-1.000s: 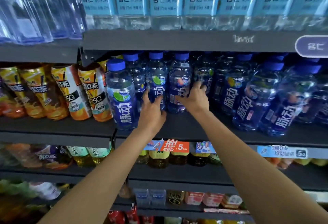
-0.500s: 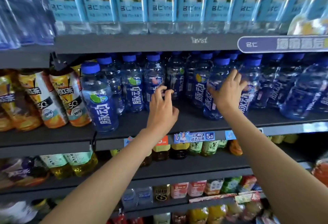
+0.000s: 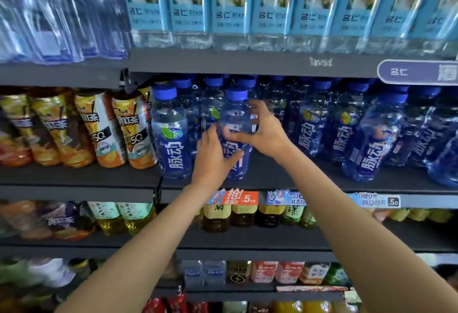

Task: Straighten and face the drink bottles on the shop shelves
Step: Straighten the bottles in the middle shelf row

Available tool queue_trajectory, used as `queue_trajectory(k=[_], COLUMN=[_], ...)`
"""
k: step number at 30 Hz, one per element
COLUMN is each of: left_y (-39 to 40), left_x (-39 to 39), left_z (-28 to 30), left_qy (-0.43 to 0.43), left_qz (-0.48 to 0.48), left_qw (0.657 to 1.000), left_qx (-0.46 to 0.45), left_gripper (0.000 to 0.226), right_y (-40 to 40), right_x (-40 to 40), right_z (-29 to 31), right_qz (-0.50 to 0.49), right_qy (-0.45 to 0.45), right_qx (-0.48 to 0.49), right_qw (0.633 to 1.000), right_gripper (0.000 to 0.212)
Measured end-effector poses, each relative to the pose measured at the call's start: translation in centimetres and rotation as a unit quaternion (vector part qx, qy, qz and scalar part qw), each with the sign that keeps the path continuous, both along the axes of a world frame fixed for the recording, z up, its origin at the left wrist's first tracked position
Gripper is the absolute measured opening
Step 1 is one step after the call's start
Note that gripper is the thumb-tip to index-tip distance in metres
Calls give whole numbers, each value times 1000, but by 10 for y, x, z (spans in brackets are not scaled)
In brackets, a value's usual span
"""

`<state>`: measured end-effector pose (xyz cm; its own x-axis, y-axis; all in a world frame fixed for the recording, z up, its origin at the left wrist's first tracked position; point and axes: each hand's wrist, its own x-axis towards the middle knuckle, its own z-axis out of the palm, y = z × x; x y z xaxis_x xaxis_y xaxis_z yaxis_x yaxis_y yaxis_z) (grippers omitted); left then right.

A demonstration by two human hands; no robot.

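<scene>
Whereas half a second ago the hands were apart on separate bottles, both the left hand and right hand now have fingers clamped round one bottle at the shelf front, probably turning its label outward.

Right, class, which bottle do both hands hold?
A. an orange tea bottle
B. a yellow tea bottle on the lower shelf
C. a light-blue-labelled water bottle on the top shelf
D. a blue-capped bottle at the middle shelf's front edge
D: the left hand and the right hand both wrap the blue-capped bottle standing at the front of the middle shelf.
</scene>
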<state>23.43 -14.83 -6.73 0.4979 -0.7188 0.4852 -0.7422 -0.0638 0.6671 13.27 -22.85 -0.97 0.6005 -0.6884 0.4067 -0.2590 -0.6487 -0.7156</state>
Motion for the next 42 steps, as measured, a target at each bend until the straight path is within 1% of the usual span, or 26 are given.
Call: queue_trajectory(k=[3, 6, 7, 9, 10, 11, 12, 14, 15, 16, 17, 19, 20, 22, 23, 26, 28, 30, 35, 38, 40, 42], left_y=[13, 16, 18, 24, 26, 27, 26, 19, 15, 11, 6, -3, -6, -7, -6, 1, 4, 5, 3, 7, 10, 12], left_x=[17, 15, 12, 3, -1, -5, -9, -14, -17, -19, -21, -26, -28, -26, -23, -8, -2, -2, 1, 5, 7, 10], left_z=[1, 4, 3, 2, 1, 1, 2, 6, 10, 13, 15, 17, 17, 17, 17, 15, 14, 13, 9, 10, 12, 14], left_qy=[-14, -5, -6, -30, -61, -101, -141, -197, -218, -245, -279, -343, -358, -366, -369, -392, -404, -406, -405, -407, -411, -410], left_qz=[62, 79, 83, 85, 83, 83, 88, 103, 104, 97, 82, 60, 61, 79, 88, 105, 96, 90, 87, 81, 77, 72], left_qw=[998, 996, 996, 996, 994, 989, 983, 973, 969, 963, 955, 936, 931, 927, 925, 913, 907, 905, 908, 909, 907, 908], left_qx=[22, 38, 34, -14, -45, -66, -74, -64, -56, -52, -53, -51, -40, -14, 1, 43, 71, 89, 70, 44, 46, 39], left_gripper=[84, 81, 79, 71, 66, 62, 58, 54, 53, 52, 51, 48, 46, 45, 46, 46, 43, 40, 48, 40, 38, 42], right_y=[7, 10, 10, 6, 2, -5, -13, -35, -45, -55, -64, -79, -85, -94, -97, -96, -88, -75, -36, -25, -23, -22], right_x=[29, 47, 47, 37, 26, 11, -6, -41, -57, -69, -78, -84, -82, -76, -73, -64, -57, -46, -21, -10, -7, -7], right_z=[0, 1, 1, 3, 3, 4, 4, 1, -1, -4, -7, -10, -11, -11, -11, -14, -16, -17, -19, -13, -9, -5], right_qz=[42, 54, 58, 59, 38, -8, -79, -252, -321, -363, -378, -356, -339, -329, -342, -392, -379, -335, -168, -84, -52, -39], right_qy=[5, 26, 36, 46, 36, 12, -18, -44, -27, 6, 48, 129, 155, 171, 163, 132, 135, 144, 153, 148, 124, 100], right_qx=[-7, 6, 18, 22, -1, -38, -79, -131, -126, -103, -74, -39, -32, -14, 2, 13, 4, -10, -49, -10, 52, 99], right_qw=[999, 998, 998, 997, 999, 999, 994, 958, 938, 926, 922, 925, 927, 929, 926, 910, 916, 931, 973, 985, 990, 989], right_gripper=[80, 85, 86, 86, 82, 76, 69, 63, 65, 72, 80, 97, 103, 111, 110, 90, 86, 87, 74, 68, 64, 62])
